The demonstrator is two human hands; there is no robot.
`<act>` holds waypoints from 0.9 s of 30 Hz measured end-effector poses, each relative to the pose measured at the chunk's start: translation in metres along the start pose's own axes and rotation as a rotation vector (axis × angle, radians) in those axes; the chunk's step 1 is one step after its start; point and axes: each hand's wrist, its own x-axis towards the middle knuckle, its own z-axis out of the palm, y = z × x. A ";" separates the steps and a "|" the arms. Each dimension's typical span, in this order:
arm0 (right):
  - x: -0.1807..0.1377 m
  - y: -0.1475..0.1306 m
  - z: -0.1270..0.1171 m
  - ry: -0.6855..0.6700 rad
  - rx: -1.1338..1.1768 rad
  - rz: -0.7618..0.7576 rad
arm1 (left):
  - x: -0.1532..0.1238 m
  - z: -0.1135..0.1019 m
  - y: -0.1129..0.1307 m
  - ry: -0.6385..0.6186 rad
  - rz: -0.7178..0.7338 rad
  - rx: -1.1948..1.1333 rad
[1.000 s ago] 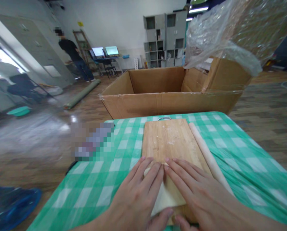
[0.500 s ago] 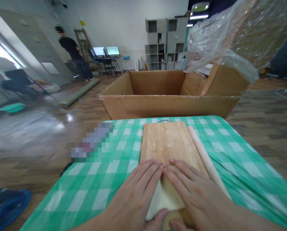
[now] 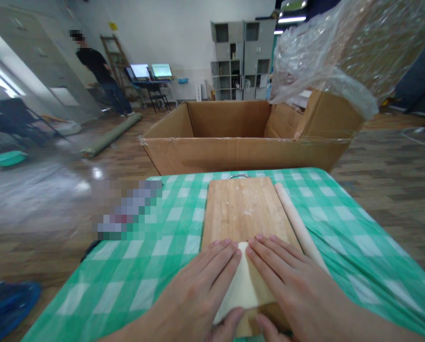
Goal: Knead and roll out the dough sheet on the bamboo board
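Note:
A flat, pale sheet of dough (image 3: 248,285) lies on the near part of a wooden cutting board (image 3: 243,202). My left hand (image 3: 205,280) rests on the dough's left side, fingers stretched out and lying flat. On its right side lies my right hand (image 3: 287,275), also flat with fingers extended. Both palms cover much of the dough, so its side edges are hidden. Both thumbs are at the dough's near edge. Along the board's right side lies a pale wooden rolling pin (image 3: 300,225), touched by neither hand.
A green-and-white checked tablecloth (image 3: 162,256) covers the table. Beyond it stands a large open cardboard box (image 3: 248,154) with plastic wrap (image 3: 315,57) at its right. A blurred-out object (image 3: 127,211) sits at the table's left edge. One person (image 3: 100,71) stands far back left.
My fingertips have moved slightly apart, showing more dough between them. The whole view has shifted a little, with the background now further left.

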 end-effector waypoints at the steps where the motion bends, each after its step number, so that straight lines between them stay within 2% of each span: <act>1: 0.001 0.000 -0.001 -0.014 0.008 0.005 | 0.000 0.001 0.000 0.001 0.003 0.004; 6: 0.000 -0.001 -0.002 -0.022 0.058 0.017 | -0.001 0.000 0.000 0.036 -0.001 -0.016; 12: -0.001 0.002 0.001 -0.046 0.083 -0.018 | 0.004 -0.004 -0.002 -0.032 0.046 -0.015; 17: 0.000 0.001 -0.002 -0.090 0.094 -0.010 | 0.005 -0.006 -0.002 -0.024 0.049 -0.013; 20: -0.003 0.002 -0.003 -0.042 0.074 -0.015 | 0.005 -0.008 -0.001 -0.030 0.068 0.000; 24: -0.012 0.005 -0.007 0.101 0.011 0.039 | 0.005 -0.009 0.002 -0.040 0.051 0.023; 27: -0.015 0.007 -0.012 0.119 -0.021 0.041 | 0.005 -0.009 0.001 -0.049 0.059 0.017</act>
